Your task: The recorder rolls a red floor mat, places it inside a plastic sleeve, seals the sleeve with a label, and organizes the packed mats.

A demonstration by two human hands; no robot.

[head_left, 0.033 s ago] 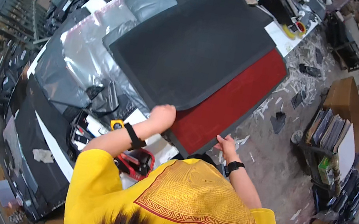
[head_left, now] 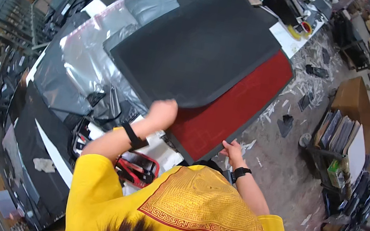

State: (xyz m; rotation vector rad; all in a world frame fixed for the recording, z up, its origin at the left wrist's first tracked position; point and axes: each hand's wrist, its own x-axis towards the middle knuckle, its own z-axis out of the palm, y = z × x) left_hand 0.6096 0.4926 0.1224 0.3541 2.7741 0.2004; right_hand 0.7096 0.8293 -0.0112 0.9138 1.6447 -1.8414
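Note:
A red mat (head_left: 222,124) with a dark grey border lies at a slant in front of me. Over much of it a black sheet-like mat (head_left: 197,44) is spread, its near edge bent up and away from the red face. That raised near edge is gripped in my left hand (head_left: 163,113), fingers closed. At the border of the red mat's near right side is my right hand (head_left: 234,154), thumb and fingers closed on the edge. The tips of both hands' fingers are partly hidden.
Clear plastic bags (head_left: 84,59) lie left of the mats. A red-handled tool (head_left: 139,169) and small items sit by my left forearm. Tape rolls (head_left: 302,30) rest at the far right corner. Scraps (head_left: 284,126) litter the floor; a loaded cart (head_left: 338,136) stands right.
My left hand has drawn slightly left and away from me with the black mat's edge, baring a little more red. My right hand stays at the border.

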